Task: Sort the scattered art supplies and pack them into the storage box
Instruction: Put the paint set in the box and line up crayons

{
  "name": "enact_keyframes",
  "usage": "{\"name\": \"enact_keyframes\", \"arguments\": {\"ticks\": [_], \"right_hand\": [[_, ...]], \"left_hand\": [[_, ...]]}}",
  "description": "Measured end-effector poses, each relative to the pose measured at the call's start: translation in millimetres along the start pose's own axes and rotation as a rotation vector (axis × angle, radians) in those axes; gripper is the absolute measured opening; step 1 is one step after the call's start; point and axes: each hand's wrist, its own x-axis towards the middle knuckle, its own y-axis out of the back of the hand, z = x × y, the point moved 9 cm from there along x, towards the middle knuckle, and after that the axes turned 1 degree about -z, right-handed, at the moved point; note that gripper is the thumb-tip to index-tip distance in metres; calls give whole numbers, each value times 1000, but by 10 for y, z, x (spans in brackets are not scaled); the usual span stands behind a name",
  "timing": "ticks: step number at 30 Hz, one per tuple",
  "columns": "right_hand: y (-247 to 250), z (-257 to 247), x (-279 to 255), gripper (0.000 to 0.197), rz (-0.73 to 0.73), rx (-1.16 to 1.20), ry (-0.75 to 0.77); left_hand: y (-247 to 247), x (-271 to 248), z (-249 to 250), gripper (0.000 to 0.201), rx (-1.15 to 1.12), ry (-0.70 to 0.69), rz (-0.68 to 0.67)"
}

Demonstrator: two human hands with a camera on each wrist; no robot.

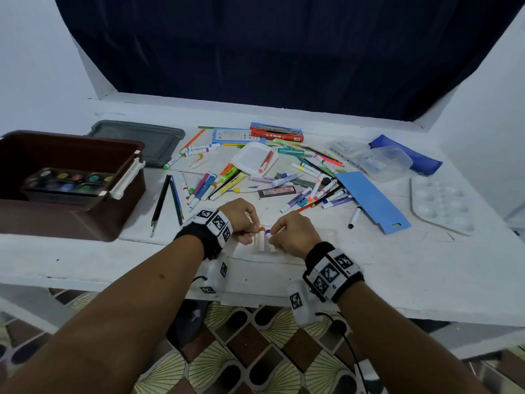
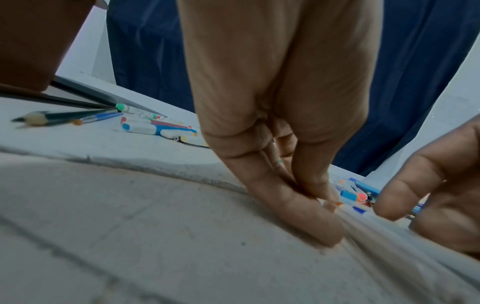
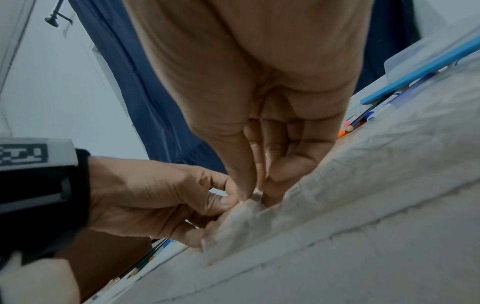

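Note:
Near the table's front edge lies a clear plastic pouch [image 1: 262, 247] holding white markers [image 1: 262, 238] with orange and purple caps. My left hand [image 1: 253, 230] pinches the pouch mouth from the left, and my right hand [image 1: 274, 234] pinches it from the right. In the left wrist view the left hand [image 2: 320, 198] has thumb and fingers pressed together on the plastic [image 2: 394, 242]. The right wrist view shows the right hand [image 3: 257, 195] pinching the crumpled pouch [image 3: 249, 218]. The brown storage box [image 1: 85, 139] stands at the left with a watercolour set [image 1: 68, 182] inside.
A heap of markers and pens [image 1: 309, 180] covers the middle of the table. Pencils [image 1: 167, 203] lie by the box, its grey lid [image 1: 136, 140] behind. A blue card [image 1: 372, 200], white palette [image 1: 443, 206], clear tub [image 1: 380, 160] and blue case [image 1: 406, 155] sit right.

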Motion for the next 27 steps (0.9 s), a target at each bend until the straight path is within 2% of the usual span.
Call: {"name": "enact_keyframes", "arguments": {"ticks": [13, 19, 22, 27], "right_hand": [[-26, 6, 90, 10, 77, -124, -81], [-47, -46, 80, 6, 100, -179, -91], [-33, -42, 50, 13, 129, -170, -99], [-25, -50, 4, 12, 158, -158, -95]], "left_hand": [[34, 8, -45, 19, -126, -42, -23], [53, 23, -48, 11, -99, -75, -40], [57, 38, -53, 8, -62, -93, -48], [44, 46, -26, 8, -33, -143, -72]]}}
